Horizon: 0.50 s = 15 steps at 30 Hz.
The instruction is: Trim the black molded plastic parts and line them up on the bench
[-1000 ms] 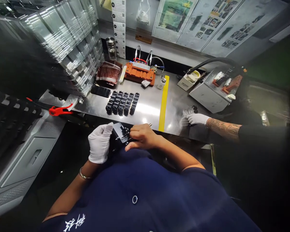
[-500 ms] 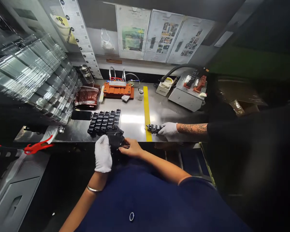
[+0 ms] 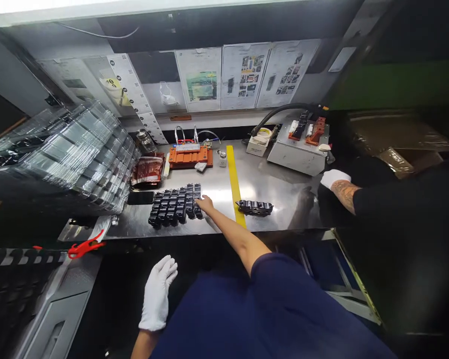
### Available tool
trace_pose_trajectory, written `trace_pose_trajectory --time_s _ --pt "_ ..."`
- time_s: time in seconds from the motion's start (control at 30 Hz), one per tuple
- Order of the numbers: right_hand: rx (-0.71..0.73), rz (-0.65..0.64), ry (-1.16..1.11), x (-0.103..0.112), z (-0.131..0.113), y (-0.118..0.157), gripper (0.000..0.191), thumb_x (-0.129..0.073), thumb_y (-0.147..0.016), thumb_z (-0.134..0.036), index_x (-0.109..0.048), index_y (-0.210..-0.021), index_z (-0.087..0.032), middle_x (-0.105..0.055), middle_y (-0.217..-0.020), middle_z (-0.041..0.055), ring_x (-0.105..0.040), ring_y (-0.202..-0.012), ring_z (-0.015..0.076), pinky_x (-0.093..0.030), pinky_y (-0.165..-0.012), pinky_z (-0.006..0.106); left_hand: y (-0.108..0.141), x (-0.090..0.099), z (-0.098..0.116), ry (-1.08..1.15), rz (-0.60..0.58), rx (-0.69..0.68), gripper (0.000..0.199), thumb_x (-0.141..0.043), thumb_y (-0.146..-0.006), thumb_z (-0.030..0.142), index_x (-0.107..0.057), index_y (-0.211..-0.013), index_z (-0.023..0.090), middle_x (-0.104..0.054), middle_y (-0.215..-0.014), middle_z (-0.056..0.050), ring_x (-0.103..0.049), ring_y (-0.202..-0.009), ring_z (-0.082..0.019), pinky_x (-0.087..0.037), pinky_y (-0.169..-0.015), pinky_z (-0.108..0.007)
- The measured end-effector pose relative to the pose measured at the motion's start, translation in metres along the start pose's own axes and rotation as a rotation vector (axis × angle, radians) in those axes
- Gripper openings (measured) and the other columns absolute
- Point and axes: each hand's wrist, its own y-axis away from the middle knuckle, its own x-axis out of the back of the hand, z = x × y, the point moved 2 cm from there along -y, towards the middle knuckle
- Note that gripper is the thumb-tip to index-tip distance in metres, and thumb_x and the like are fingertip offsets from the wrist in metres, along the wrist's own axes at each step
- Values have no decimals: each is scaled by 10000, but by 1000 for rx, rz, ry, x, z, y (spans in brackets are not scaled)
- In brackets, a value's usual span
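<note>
My bare right hand (image 3: 205, 204) reaches across the bench to the right end of a block of black ribbed plastic parts (image 3: 168, 205). Its fingers are closed on the outermost black plastic part (image 3: 197, 194), which lies on the bench beside the others. The fingertips are partly hidden. My left hand (image 3: 159, 285), in a white glove, hangs below the bench's front edge, fingers stretched and nothing visible in it. Another black plastic part (image 3: 255, 207) lies alone to the right of the yellow tape (image 3: 233, 179).
A co-worker's gloved hand (image 3: 335, 178) is at the right by a grey machine (image 3: 298, 154). An orange fixture (image 3: 190, 157) stands at the back. Clear plastic trays (image 3: 82, 154) are stacked at left, near a phone (image 3: 140, 198) and a red air gun (image 3: 85, 247).
My left hand has let go of a black part and moved down. My right hand has moved up to the block's right end. The co-worker's hand left its part and moved right.
</note>
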Motion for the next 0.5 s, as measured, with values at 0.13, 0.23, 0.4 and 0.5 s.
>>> trace_pose_trajectory --time_s 0.13,0.23,0.4,0.5 --pt "-11 -28 148 45 16 -6 362 -610 -963 -387 -612 -1242 -157 -634 -1255 80 -645 -1091 231 -570 -926 430 1 23 -16 -46 48 8 152 -632 -892 220 -691 -1031 214 -720 -1116 -89 -723 -1034 -219 -526 -1054 -445" --pt "-85 12 287 106 57 4 376 -614 -963 -365 -587 -1284 -171 -605 -1313 101 -626 -1139 230 -555 -959 455 -1 40 -29 -70 42 24 157 -627 -909 248 -681 -1056 233 -703 -1161 -76 -710 -1058 -206 -516 -1068 -430" --pt "-214 15 385 165 122 39 365 -618 -961 -367 -601 -1259 -157 -619 -1282 109 -636 -1113 221 -561 -945 431 -7 35 -38 -101 2 88 134 -637 -899 223 -683 -1024 213 -714 -1116 -85 -721 -994 -198 -534 -1034 -421" --pt "-211 1 334 149 136 60 316 -619 -960 -369 -629 -1191 -154 -648 -1209 94 -651 -1049 198 -569 -903 395 -7 6 -28 -175 -70 86 135 -678 -847 204 -695 -980 187 -734 -1039 -96 -734 -912 -204 -575 -942 -404"
